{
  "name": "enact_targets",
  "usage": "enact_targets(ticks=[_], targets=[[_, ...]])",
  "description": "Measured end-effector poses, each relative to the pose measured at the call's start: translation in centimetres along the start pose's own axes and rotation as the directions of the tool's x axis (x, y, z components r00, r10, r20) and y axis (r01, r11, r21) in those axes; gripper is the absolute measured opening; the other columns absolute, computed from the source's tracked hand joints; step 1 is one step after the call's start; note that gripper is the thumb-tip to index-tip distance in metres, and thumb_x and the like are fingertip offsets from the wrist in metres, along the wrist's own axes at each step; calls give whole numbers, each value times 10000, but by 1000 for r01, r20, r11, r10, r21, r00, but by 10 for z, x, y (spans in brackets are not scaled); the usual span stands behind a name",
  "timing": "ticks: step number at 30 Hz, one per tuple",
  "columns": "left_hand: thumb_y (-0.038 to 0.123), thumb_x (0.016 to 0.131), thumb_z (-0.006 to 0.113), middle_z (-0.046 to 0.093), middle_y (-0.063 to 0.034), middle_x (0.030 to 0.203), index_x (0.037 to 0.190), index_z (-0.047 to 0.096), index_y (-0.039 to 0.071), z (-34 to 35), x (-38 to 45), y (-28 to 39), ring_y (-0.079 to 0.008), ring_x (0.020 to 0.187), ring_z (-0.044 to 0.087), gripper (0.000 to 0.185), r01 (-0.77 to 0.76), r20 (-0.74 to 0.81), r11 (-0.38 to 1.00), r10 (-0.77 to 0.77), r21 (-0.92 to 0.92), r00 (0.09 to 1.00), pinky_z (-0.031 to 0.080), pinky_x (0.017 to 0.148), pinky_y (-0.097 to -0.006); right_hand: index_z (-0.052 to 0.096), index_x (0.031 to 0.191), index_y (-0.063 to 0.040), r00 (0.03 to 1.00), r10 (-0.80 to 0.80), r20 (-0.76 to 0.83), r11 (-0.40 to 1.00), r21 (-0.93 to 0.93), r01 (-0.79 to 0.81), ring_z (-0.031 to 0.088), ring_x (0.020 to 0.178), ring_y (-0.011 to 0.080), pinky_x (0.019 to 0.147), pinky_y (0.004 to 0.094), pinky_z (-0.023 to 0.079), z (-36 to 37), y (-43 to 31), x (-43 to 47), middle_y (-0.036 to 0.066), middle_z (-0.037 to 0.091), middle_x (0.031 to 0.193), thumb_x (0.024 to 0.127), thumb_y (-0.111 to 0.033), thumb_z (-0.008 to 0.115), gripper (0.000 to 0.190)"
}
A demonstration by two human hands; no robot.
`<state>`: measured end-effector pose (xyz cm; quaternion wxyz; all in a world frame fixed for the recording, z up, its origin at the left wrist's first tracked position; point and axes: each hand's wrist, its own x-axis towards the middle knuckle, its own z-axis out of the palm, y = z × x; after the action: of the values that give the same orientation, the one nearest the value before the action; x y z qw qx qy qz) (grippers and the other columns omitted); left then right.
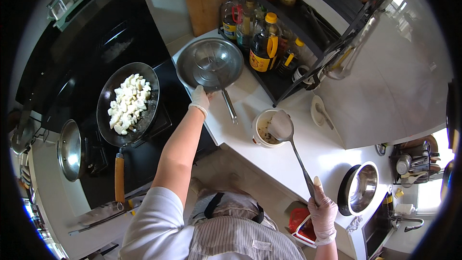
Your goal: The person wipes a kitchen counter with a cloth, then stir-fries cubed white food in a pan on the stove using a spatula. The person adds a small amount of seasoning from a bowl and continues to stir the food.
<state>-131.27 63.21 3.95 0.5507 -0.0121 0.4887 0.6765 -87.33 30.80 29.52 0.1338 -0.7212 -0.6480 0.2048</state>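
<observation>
My left hand (200, 100), in a thin glove, grips the near rim of a wide steel bowl (184, 74) on the white counter. A mesh strainer (211, 57) rests across this bowl, its metal handle sticking out over the rim towards me. My gloved right hand (322, 213) holds the long handle of a metal wok spatula (281, 124). The spatula's blade is above the white pot (255, 130), covering part of its opening. Inside the pot, pale liquid with dark bits shows. To the left, white chopped pieces (130, 103) lie in a black frying pan (104, 122) with a wooden handle.
Sauce bottles (265, 45) stand on a black rack (285, 88) at the back. A spoon rest (318, 111) sits against the wall. Another steel bowl (364, 187) stands near the sink (373, 220). At the stove's left is a metal pan (71, 150); a red container (302, 224) is below the counter.
</observation>
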Motion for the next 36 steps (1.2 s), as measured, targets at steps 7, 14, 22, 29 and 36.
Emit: enact_targets(ticks=[7, 14, 22, 29, 36], targets=[[335, 1019, 513, 639, -103, 1261, 1267, 566, 79, 6, 28, 0, -263, 1132, 622, 361, 60, 266, 998, -51, -24, 963, 484, 951, -398, 562, 1489, -253, 996, -85, 1, 989, -124, 84, 632, 605, 301, 628, 358, 532, 2, -3, 8, 147, 645, 756, 815, 18, 670, 734], [448, 1023, 586, 601, -143, 1368, 1349, 570, 43, -38, -93, -57, -269, 1249, 580, 520, -441, 608, 638, -54, 631, 792, 483, 1041, -389, 604, 1411, -217, 977, -212, -36, 907, -379, 182, 662, 657, 343, 581, 444, 508, 11, 14, 2, 125, 663, 820, 834, -30, 684, 612], [367, 983, 689, 444, -199, 1483, 1469, 231, 128, -21, -196, -132, -313, 998, 711, 710, 286, 428, 783, -561, 553, 708, 653, 784, -376, 617, 1381, -206, 950, -310, -43, 874, -407, 266, 640, 641, 338, 560, 445, 498, 9, 13, 7, 114, 640, 799, 845, -20, 695, 573], [293, 999, 654, 535, -224, 1320, 1383, 313, 108, 26, -214, -133, -336, 922, 742, 546, 330, 346, 817, -516, 473, 784, 687, 687, -385, 535, 1469, -252, 906, -410, -101, 828, -458, 324, 605, 595, 309, 543, 430, 492, 17, 31, 11, 91, 591, 749, 850, -30, 709, 680], [183, 991, 603, 624, -223, 1184, 1339, 337, 52, 41, -205, -136, -330, 862, 749, 458, 227, 241, 884, -344, 409, 907, 692, 651, -405, 615, 1400, -224, 918, -380, -114, 873, -373, 315, 638, 634, 328, 562, 441, 500, 26, 31, 20, 111, 644, 802, 880, -63, 686, 549]])
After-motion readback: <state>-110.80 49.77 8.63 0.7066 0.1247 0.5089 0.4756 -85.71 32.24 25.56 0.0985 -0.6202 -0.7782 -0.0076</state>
